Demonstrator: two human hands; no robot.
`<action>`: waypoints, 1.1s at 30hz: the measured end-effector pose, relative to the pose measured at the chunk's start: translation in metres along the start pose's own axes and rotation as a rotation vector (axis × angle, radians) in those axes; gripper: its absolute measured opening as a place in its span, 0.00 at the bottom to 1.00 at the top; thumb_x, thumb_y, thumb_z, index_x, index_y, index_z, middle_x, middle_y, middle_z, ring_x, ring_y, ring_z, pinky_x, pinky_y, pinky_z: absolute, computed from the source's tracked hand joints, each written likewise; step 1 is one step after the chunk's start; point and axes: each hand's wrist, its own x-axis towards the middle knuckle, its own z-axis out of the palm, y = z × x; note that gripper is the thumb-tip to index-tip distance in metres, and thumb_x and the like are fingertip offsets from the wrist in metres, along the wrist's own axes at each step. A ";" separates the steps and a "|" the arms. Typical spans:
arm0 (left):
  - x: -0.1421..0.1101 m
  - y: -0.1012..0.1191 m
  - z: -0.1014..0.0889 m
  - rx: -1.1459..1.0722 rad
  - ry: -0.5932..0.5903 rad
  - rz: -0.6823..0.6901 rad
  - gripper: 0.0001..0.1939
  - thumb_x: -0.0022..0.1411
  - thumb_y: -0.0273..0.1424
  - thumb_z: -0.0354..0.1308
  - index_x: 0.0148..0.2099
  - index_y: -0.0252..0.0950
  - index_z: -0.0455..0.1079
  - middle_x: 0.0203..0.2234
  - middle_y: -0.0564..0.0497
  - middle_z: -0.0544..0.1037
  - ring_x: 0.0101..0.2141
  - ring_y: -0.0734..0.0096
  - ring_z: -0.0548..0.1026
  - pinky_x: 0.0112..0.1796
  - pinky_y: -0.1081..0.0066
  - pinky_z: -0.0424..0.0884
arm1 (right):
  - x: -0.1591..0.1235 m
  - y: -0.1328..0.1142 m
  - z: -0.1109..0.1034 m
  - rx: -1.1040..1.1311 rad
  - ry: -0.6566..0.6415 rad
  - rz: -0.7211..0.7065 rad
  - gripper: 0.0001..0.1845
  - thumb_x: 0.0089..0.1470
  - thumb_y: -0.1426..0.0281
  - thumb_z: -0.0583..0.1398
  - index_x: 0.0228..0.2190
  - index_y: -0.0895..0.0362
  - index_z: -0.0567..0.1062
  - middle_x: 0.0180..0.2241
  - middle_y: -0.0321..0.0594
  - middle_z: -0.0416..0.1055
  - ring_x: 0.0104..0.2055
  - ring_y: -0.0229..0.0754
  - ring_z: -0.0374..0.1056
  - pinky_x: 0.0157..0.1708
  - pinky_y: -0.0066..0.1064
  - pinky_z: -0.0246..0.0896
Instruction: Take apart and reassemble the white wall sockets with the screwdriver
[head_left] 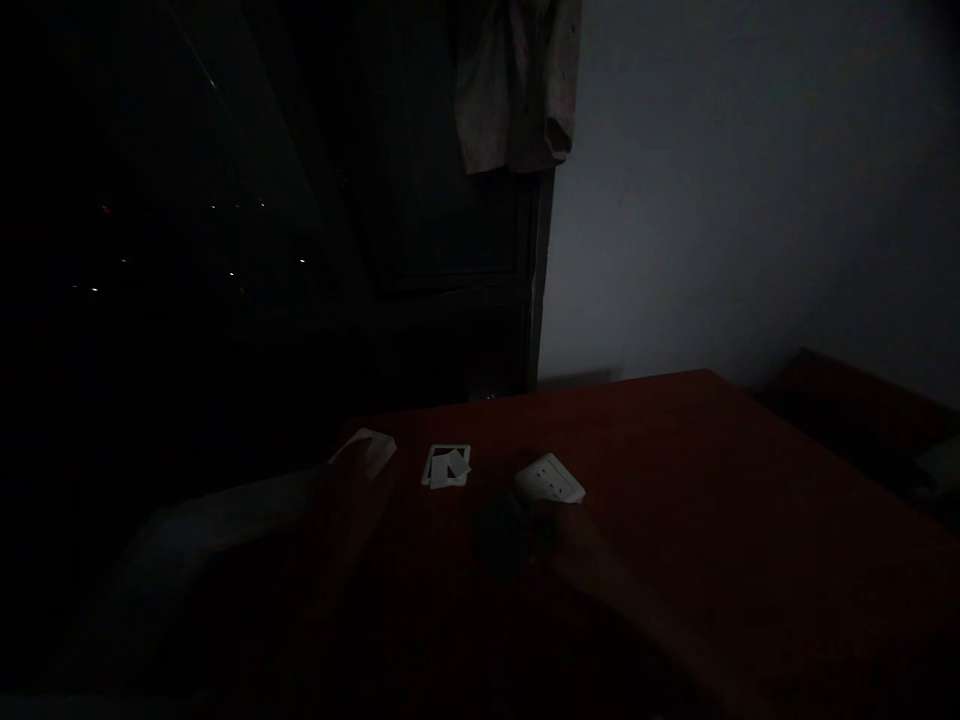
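Darkness veils the table [660,440]: left hand [352,485] at a white piece [381,450], right hand [566,533] at a socket [550,480], grips indistinct.

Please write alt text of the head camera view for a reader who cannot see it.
Very dark room: the left hand is at a white object and the right hand at a white socket panel on a reddish table. Between them lies a white frame with small white pieces; a dark window is behind.

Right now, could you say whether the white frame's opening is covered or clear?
Partly covered: two small white pieces lie across the white frame, with dark opening showing beside them.
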 end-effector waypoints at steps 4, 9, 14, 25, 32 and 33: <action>-0.055 0.028 0.017 -0.241 -0.295 0.181 0.30 0.59 0.40 0.57 0.62 0.41 0.55 0.60 0.44 0.61 0.60 0.54 0.59 0.58 0.53 0.59 | 0.003 0.003 0.005 -0.003 -0.011 -0.003 0.10 0.50 0.74 0.56 0.33 0.58 0.77 0.30 0.41 0.78 0.31 0.41 0.72 0.28 0.27 0.60; -0.113 0.064 0.032 -0.368 -0.595 0.239 0.47 0.47 0.35 0.67 0.66 0.43 0.49 0.62 0.42 0.57 0.61 0.49 0.58 0.58 0.51 0.59 | -0.001 -0.002 0.005 -0.024 0.012 -0.030 0.11 0.49 0.75 0.57 0.34 0.57 0.77 0.34 0.42 0.78 0.35 0.42 0.72 0.31 0.28 0.61; -0.125 0.074 0.039 -0.369 -0.534 0.207 0.40 0.53 0.31 0.59 0.66 0.43 0.50 0.62 0.44 0.58 0.61 0.54 0.59 0.59 0.53 0.58 | -0.007 -0.008 0.003 -0.044 0.026 -0.064 0.11 0.49 0.74 0.57 0.34 0.57 0.77 0.35 0.45 0.77 0.36 0.45 0.72 0.33 0.31 0.62; -0.122 0.052 0.037 -0.311 -0.647 0.129 0.39 0.51 0.31 0.60 0.65 0.44 0.54 0.63 0.45 0.56 0.62 0.54 0.56 0.60 0.53 0.55 | -0.029 -0.027 -0.063 0.012 0.328 -0.137 0.17 0.49 0.70 0.54 0.43 0.54 0.70 0.38 0.41 0.75 0.38 0.42 0.71 0.37 0.31 0.61; -0.117 0.053 0.033 -0.237 -0.622 0.167 0.36 0.52 0.30 0.60 0.63 0.41 0.57 0.63 0.45 0.58 0.62 0.55 0.57 0.61 0.54 0.55 | -0.035 -0.002 -0.072 -0.057 0.383 0.003 0.22 0.57 0.53 0.49 0.27 0.56 0.71 0.23 0.37 0.70 0.25 0.41 0.66 0.26 0.30 0.55; -0.117 0.053 0.034 -0.232 -0.619 0.171 0.35 0.52 0.30 0.59 0.63 0.41 0.57 0.63 0.45 0.58 0.61 0.55 0.57 0.60 0.54 0.55 | -0.035 0.004 -0.069 0.046 0.398 0.022 0.23 0.56 0.52 0.50 0.28 0.56 0.72 0.23 0.37 0.69 0.25 0.41 0.65 0.25 0.29 0.55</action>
